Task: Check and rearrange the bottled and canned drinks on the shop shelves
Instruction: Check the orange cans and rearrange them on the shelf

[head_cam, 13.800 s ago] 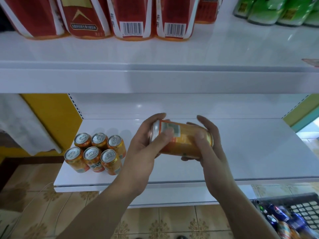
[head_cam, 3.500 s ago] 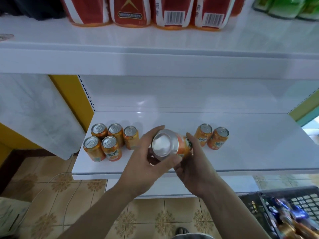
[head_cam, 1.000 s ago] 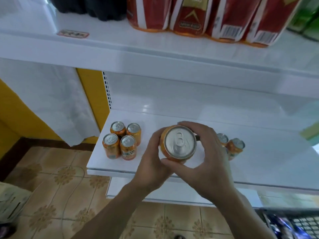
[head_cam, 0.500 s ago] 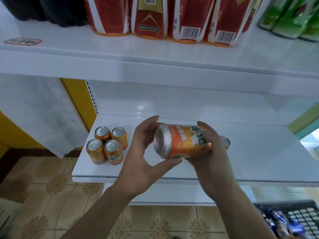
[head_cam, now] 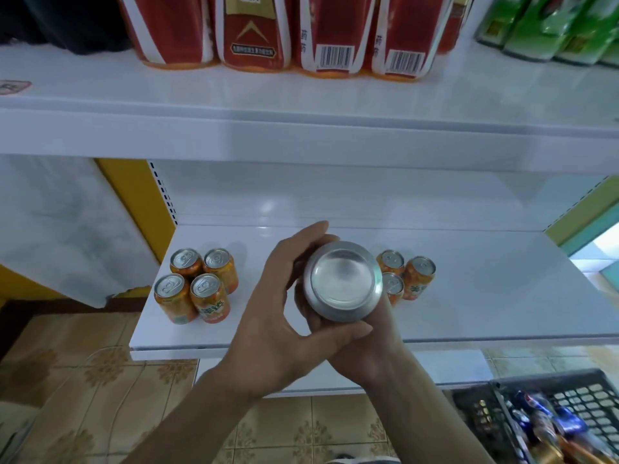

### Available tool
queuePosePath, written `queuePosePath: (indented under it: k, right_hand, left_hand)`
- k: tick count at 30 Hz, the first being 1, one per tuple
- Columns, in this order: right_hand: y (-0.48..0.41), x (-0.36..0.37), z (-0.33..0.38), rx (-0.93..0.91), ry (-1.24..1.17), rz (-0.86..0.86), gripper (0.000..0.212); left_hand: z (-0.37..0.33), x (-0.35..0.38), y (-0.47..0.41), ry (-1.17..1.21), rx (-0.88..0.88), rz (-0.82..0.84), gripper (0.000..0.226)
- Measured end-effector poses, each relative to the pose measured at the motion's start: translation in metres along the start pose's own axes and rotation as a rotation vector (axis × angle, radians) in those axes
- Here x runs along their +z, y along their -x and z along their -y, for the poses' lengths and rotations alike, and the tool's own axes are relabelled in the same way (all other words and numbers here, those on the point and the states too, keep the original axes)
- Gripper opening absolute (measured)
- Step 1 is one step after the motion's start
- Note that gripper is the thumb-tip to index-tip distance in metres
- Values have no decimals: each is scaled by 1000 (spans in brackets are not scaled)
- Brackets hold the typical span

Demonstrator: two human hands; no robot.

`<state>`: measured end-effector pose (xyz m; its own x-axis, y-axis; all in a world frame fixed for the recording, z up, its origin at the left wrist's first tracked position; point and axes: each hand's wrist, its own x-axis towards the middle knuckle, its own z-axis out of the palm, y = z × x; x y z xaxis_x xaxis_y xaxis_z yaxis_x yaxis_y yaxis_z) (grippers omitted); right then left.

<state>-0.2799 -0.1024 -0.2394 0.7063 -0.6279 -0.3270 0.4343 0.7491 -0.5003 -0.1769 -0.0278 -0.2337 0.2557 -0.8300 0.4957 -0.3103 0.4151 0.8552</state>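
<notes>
The left hand and right hand both grip the can; hold it steady and look closely at its bottom.

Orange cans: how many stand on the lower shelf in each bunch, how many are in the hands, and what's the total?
Left bunch on the lower shelf: 4
Right bunch: 3 in view
Held can, gripped by left hand and right hand: 1
Total: 8
</notes>
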Motion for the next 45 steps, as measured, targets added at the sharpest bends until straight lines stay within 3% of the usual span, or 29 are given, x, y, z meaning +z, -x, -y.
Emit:
queuePosePath:
  k: [4,7,9,11,14,17,19,24,28,30,32,35,39,43,45]
  right_hand:
    - [0,-4,-1,-12,86,-33,52]
    - [2,-6,5,-111,231,-24,54]
    - [5,-7,10,-262,370,9,42]
    - [9,-11,9,-434,668,66,53]
    - [12,-11,6,-568,932,47,48]
    - [9,-7,7,-546,830,-113,31]
    - [8,-7,7,-529,868,-148,34]
    - [11,-21,5,-479,999,4,58]
    - [11,-12,1,-427,830,-157,51]
    - [10,-13,0,-402,880,-206,49]
    - [11,-15,-1,-465,908,-174,44]
    - [13,-18,2,-513,943,-123,56]
    - [12,-16,6,-372,805,-214,48]
    - [13,-21,5,-393,801,-106,62]
    - [9,-22,4,-453,794,-167,59]
  left_hand:
    - [-3,-10,-2,-56,11,40,79]
    - [-3,-23,-7,-47,11,61,64]
    - [-5,-25,-10,148,-148,-68,51]
    - [-5,-23,-13,423,-429,-242,46]
    - [2,-25,-13,485,-645,-245,53]
    - [9,-28,-7,486,-590,-130,52]
    - [14,-29,-1,484,-523,-83,55]
    - [11,-24,-2,482,-554,-215,47]
    - [16,-26,-1,469,-569,-146,50]
    - [17,-26,0,452,-525,-116,52]
    - [15,-22,-1,480,-545,-157,49]
    - [15,-19,-1,455,-592,-152,49]
    - [13,-18,1,355,-509,-67,48]
    - [15,-18,-9,399,-568,-224,35]
    - [18,-20,-11,410,-634,-213,41]
